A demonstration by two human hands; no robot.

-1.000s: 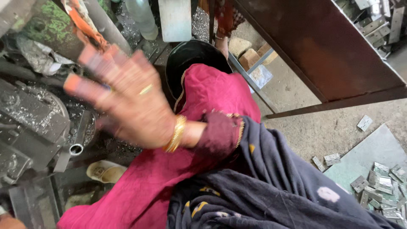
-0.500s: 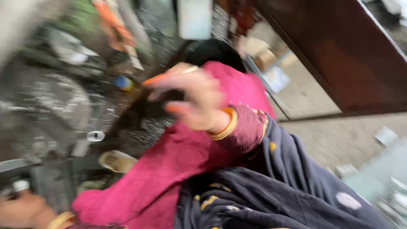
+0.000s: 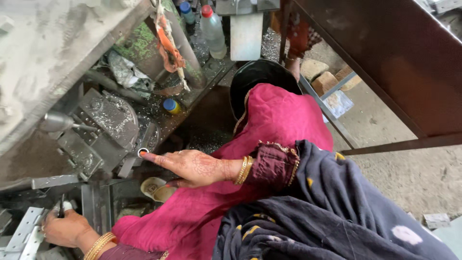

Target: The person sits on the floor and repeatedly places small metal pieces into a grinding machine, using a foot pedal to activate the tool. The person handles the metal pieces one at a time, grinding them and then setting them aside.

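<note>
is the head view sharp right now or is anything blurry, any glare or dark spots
Head view: sharp, no motion smear on the right hand reaching toward the small metal ring or on the left hand at the lever; soft, even daylight with no hard glare; the recess under the machine is in deep shadow; the brown metal panel at upper right is dim; edges look slightly wide-angle stretched.

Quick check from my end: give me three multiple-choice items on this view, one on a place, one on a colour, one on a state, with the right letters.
1. Where does the right hand reach?
A. to the small ring on the machine
B. to the bottles
C. to the floor

2. What colour is the cap of the clear bottle?
A. green
B. red
C. white

3. What is the left hand doing?
A. lying open
B. resting in the lap
C. closed on a lever

Answers: 1 A, its fingertip meets the ring; 2 B, the cap shows red; 3 C, the fingers wrap the lever.
</note>
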